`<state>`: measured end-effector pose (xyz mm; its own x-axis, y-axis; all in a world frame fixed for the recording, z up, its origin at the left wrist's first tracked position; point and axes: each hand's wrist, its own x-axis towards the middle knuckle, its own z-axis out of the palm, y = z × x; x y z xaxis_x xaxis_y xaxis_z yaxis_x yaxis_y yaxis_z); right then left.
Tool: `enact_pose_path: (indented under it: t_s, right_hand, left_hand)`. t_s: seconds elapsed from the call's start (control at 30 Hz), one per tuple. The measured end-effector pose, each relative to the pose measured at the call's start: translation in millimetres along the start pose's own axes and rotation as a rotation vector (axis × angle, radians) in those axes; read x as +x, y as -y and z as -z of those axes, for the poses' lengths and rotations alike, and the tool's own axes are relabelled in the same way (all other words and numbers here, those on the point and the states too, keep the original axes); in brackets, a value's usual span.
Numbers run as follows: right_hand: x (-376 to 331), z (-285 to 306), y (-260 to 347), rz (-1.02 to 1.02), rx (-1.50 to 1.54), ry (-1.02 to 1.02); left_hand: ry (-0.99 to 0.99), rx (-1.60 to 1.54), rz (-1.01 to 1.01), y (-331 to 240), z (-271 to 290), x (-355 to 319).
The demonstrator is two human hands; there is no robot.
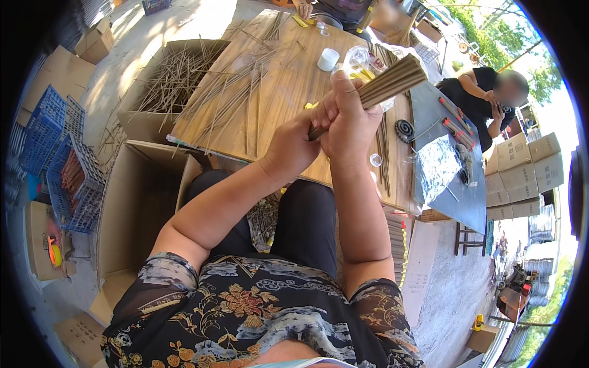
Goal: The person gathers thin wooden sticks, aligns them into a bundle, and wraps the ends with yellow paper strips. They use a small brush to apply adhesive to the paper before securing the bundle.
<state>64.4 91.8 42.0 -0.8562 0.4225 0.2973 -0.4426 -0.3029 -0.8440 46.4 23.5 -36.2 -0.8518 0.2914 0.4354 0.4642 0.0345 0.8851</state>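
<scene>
A thick bundle of thin brown incense sticks (394, 80) is held above the wooden table, slanting up to the right. My right hand (351, 126) is closed around the middle of it, thumb pointing up. Against its lower end, my left hand (293, 144) is closed too, its fingers partly hidden by the right hand. Loose incense sticks (236, 92) lie scattered over the left half of the wooden table (288, 80). More sticks (384, 153) lie along the table's right side, next to my right wrist.
A cardboard box full of sticks (184, 76) stands left of the table, with an open box (138, 202) nearer me. Blue crates (73, 178) sit far left. A white roll (328, 59), black coil (404, 130) and clear plastic bag (437, 165) lie ahead and right. Two people work nearby.
</scene>
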Motion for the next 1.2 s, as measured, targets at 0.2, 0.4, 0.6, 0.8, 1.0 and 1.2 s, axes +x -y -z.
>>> enact_pose_path:
  t_s: [0.2,0.4,0.6,0.8,1.0,1.2]
  right_hand:
    - [-9,2,20,-0.065,-0.025,0.172]
    - [-13,-6,24,-0.131,0.008,0.137]
    - [-16,-16,25,-0.175,-0.018,0.125]
    - [-9,-13,22,-0.256,0.043,0.095]
    - [-5,-15,18,-0.297,0.023,0.076]
    - [-5,-23,13,-0.352,0.004,0.087]
  left_hand:
    - [0.224,-0.172,0.045,-12,12,-8]
    - [0.336,-0.237,0.284,-39,25,-13]
    - [0.337,-0.368,0.392,-51,32,-23]
    - [0.390,-0.408,0.488,-40,37,-40]
    - [0.410,-0.440,0.555,-25,44,-55]
    - [0.442,-0.508,0.569,-34,51,-47]
